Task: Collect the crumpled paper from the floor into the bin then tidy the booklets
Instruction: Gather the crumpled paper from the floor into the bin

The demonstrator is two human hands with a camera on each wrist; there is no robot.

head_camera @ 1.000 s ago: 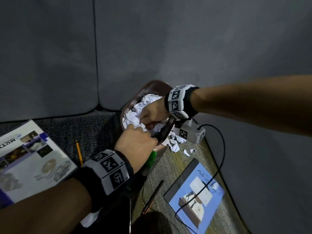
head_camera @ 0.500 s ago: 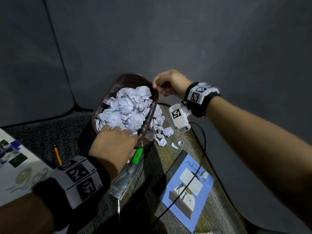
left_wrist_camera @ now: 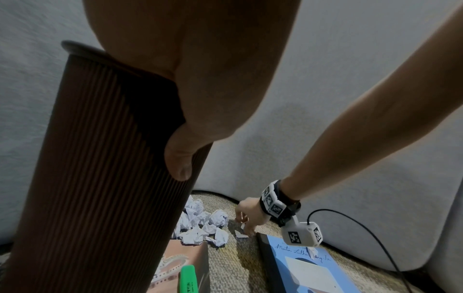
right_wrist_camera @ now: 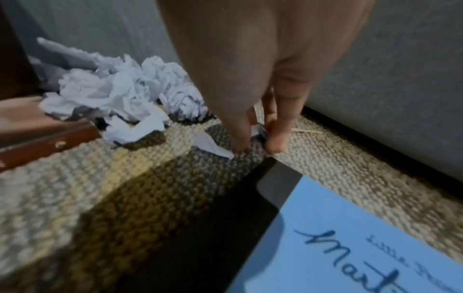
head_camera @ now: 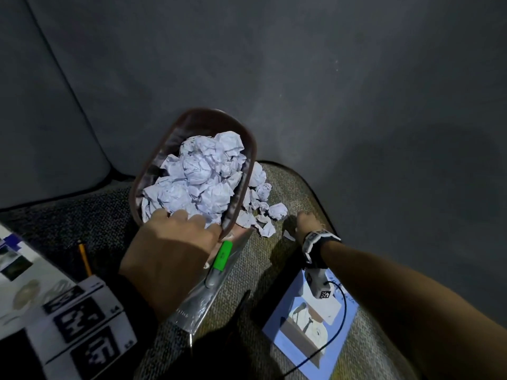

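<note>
A brown ribbed bin [head_camera: 248, 149] [left_wrist_camera: 100, 158] stands tilted, heaped with crumpled white paper [head_camera: 203, 171]. My left hand [head_camera: 186, 215] grips its near rim, fingers inside and thumb [left_wrist_camera: 179, 158] on the outer wall. More crumpled paper [head_camera: 260, 198] [left_wrist_camera: 200, 224] [right_wrist_camera: 112, 93] lies on the carpet at the bin's right. My right hand [head_camera: 301, 219] [left_wrist_camera: 246, 218] [right_wrist_camera: 258, 146] reaches down beside that pile, fingertips on the carpet pinching a small paper scrap [right_wrist_camera: 259, 131]. Another scrap [right_wrist_camera: 211, 145] lies next to it. A blue booklet [head_camera: 310, 325] [right_wrist_camera: 350, 247] lies just behind the right hand.
A large picture booklet [head_camera: 27, 283] lies at the left, a pencil [head_camera: 84, 259] beside it. A glossy booklet [head_camera: 203, 303] with a green highlighter [head_camera: 222, 256] on it lies at the bin's foot. Grey upholstered panels [head_camera: 356, 105] wall in the carpet corner. A black cable [head_camera: 343, 319] crosses the blue booklet.
My right hand left the bin, passed over its far rim and dropped to the carpet right of the pile. The left hand stayed on the rim.
</note>
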